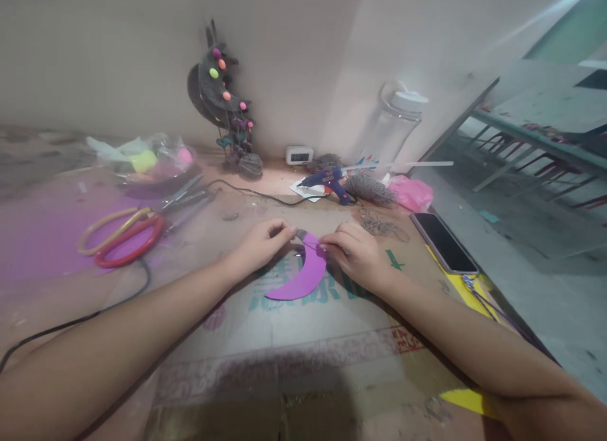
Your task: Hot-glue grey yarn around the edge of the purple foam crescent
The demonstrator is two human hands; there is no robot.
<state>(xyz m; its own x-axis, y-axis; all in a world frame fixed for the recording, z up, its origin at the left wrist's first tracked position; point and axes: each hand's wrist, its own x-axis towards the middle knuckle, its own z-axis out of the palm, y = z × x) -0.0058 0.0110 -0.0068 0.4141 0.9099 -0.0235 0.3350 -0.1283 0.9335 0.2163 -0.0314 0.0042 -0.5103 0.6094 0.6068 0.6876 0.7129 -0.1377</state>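
Both my forearms stretch over the cardboard (303, 359). Left hand (260, 243) pinches a small grey piece (301, 234) at the purple crescent's (303, 278) tip; right hand (355, 254) pinches a thin strand beside it. Glue gun (329, 183) lies behind.

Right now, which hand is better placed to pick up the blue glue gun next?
Probably the right hand. The blue glue gun lies beyond it, slightly to its left, nearer than to the left hand. Both hands pinch a thin strand at the purple crescent, so one must let go first.
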